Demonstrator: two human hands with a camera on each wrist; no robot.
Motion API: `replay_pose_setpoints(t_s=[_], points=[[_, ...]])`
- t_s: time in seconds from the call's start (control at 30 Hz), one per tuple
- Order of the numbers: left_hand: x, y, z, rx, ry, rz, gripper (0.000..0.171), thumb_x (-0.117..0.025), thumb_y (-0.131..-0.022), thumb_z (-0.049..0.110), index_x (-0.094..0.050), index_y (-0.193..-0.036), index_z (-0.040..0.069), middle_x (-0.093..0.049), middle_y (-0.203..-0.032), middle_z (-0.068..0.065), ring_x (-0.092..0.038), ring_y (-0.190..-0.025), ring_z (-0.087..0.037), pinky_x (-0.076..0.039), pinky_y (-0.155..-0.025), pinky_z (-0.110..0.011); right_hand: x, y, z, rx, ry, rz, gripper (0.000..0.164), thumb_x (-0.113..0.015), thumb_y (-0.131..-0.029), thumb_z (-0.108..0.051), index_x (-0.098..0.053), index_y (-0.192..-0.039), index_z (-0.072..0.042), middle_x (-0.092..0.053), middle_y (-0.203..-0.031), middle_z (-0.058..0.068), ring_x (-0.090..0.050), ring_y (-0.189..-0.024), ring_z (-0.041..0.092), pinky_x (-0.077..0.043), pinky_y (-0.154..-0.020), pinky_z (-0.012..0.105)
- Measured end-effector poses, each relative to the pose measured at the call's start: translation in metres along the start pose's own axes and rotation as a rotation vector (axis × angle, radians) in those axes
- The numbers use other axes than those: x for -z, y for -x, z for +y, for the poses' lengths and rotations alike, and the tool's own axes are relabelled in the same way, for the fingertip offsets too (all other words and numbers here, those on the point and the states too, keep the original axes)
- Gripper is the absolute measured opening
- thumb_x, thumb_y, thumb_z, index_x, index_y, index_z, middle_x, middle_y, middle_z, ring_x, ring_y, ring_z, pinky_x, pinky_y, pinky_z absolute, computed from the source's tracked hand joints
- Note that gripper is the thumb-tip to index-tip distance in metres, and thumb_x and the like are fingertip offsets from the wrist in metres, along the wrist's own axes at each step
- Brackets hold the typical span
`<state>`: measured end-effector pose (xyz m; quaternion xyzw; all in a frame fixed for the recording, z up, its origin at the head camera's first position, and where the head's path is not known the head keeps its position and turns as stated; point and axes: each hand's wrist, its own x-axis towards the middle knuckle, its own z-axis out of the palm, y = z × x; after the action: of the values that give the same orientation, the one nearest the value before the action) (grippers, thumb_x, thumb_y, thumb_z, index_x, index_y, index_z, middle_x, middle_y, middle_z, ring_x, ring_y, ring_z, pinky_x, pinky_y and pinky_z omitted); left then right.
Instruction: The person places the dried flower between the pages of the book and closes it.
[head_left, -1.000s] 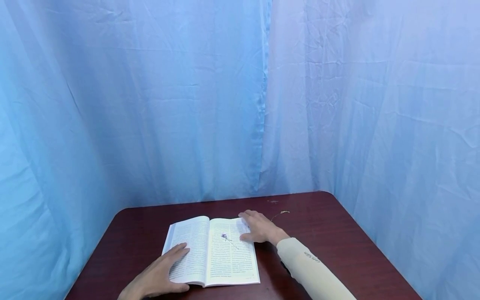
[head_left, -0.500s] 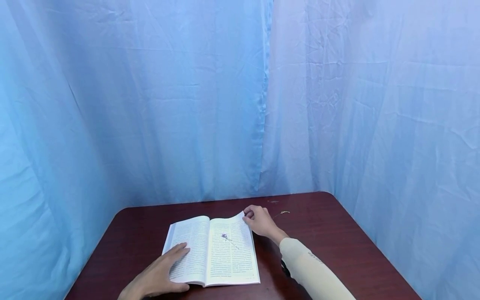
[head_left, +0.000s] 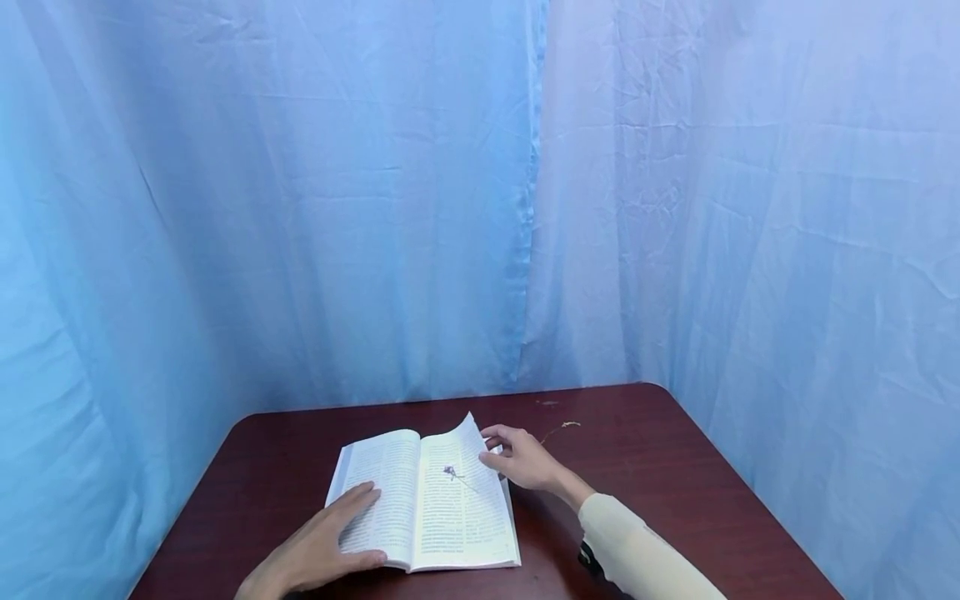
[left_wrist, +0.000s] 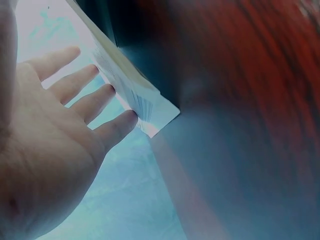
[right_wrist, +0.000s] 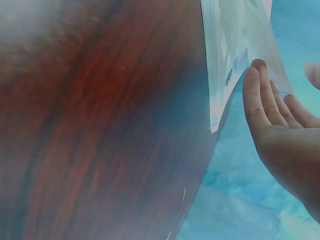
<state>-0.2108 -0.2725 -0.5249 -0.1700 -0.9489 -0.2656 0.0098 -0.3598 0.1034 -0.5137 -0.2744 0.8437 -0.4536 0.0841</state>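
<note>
An open book (head_left: 375, 467) with printed text lies on the table. On its right page rests a small purple dried flower (head_left: 450, 472) with a thin stem. My left hand (head_left: 318, 537) lies over the left page, fingers spread, its thumb along the book's near edge; in the left wrist view its straight fingers (left_wrist: 75, 85) reach along the page. At the far right corner, a lifted page (head_left: 468, 433) curves upward. My right hand (head_left: 525, 458) is at that page's outer edge; in the right wrist view its extended fingers (right_wrist: 255, 95) are behind the page, the thumb apart.
A dried sprig (head_left: 562, 429) lies on the dark red wooden table (head_left: 652, 475) beyond the right hand, partly hidden by it. Pale blue curtains (head_left: 375, 208) hang around the table's back and sides.
My right hand first lay flat at the right page's corner, then pinched the corner and lifted it. Now its fingers have straightened behind the raised page. The left hand stays nearly still.
</note>
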Motion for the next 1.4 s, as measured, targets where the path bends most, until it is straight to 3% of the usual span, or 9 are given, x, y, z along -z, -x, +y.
replay_pose_setpoints(t_s=[0.17,0.33,0.63,0.9,1.03,1.17,1.4], points=[[0.001,-0.001,0.002,0.066,0.031,-0.002,0.091,-0.078,-0.100,0.066,-0.053,-0.169,0.012,-0.052,-0.176,-0.014,-0.053,-0.162,-0.039,-0.050,-0.128,-0.060,-0.003,0.011,-0.005,0.040,-0.036,-0.058,0.055,-0.071,-0.113,-0.029,-0.059,-0.160,-0.003,-0.071,-0.146,0.024,-0.079,-0.109,0.023,-0.071,-0.081,0.041],[0.003,-0.003,0.002,0.093,0.057,0.018,0.085,-0.073,-0.105,0.064,-0.052,-0.170,0.014,-0.052,-0.176,-0.012,-0.051,-0.164,-0.037,-0.046,-0.131,-0.062,-0.008,0.019,-0.011,0.082,-0.066,-0.125,0.061,-0.071,-0.113,-0.028,-0.052,-0.165,-0.002,-0.064,-0.157,0.027,-0.082,-0.109,0.023,-0.069,-0.081,0.037],[0.016,-0.007,0.005,0.061,0.094,0.073,0.078,-0.066,-0.112,0.056,-0.042,-0.176,0.016,-0.046,-0.180,-0.012,-0.047,-0.167,-0.038,-0.045,-0.129,-0.069,-0.026,0.030,-0.022,0.113,-0.094,-0.221,0.066,-0.063,-0.117,-0.037,-0.042,-0.173,-0.008,-0.049,-0.176,0.018,-0.078,-0.128,0.021,-0.069,-0.094,0.035],[0.040,-0.011,0.018,0.017,0.131,0.159,0.077,-0.065,-0.114,0.049,-0.038,-0.178,0.015,-0.036,-0.184,-0.021,-0.032,-0.171,-0.052,-0.035,-0.129,-0.081,-0.044,0.029,-0.038,0.172,0.094,-0.261,0.063,-0.056,-0.119,-0.046,-0.039,-0.176,-0.026,-0.043,-0.180,0.005,-0.070,-0.135,0.017,-0.063,-0.107,0.031],[0.050,-0.012,0.023,-0.005,0.137,0.200,0.077,-0.065,-0.114,0.050,-0.038,-0.178,0.018,-0.035,-0.185,-0.018,-0.026,-0.173,-0.053,-0.032,-0.129,-0.084,-0.054,0.027,-0.045,0.245,0.184,-0.292,0.065,-0.056,-0.118,-0.046,-0.037,-0.176,-0.022,-0.042,-0.181,0.002,-0.062,-0.149,0.023,-0.058,-0.119,0.036],[0.056,-0.010,0.025,-0.045,0.131,0.244,0.073,-0.066,-0.114,0.045,-0.039,-0.177,0.021,-0.039,-0.184,-0.017,-0.027,-0.172,-0.055,-0.032,-0.127,-0.085,-0.066,0.027,-0.052,0.331,0.303,-0.298,0.065,-0.057,-0.118,-0.045,-0.039,-0.174,-0.017,-0.044,-0.179,0.001,-0.048,-0.163,0.021,-0.043,-0.136,0.040],[0.064,-0.009,0.030,-0.099,0.103,0.286,0.066,-0.066,-0.115,0.036,-0.045,-0.175,0.018,-0.041,-0.182,-0.020,-0.029,-0.170,-0.057,-0.035,-0.125,-0.084,-0.081,0.027,-0.055,0.371,0.424,-0.329,0.066,-0.054,-0.118,-0.049,-0.037,-0.175,-0.019,-0.041,-0.181,0.004,-0.042,-0.169,0.022,-0.041,-0.138,0.044]])
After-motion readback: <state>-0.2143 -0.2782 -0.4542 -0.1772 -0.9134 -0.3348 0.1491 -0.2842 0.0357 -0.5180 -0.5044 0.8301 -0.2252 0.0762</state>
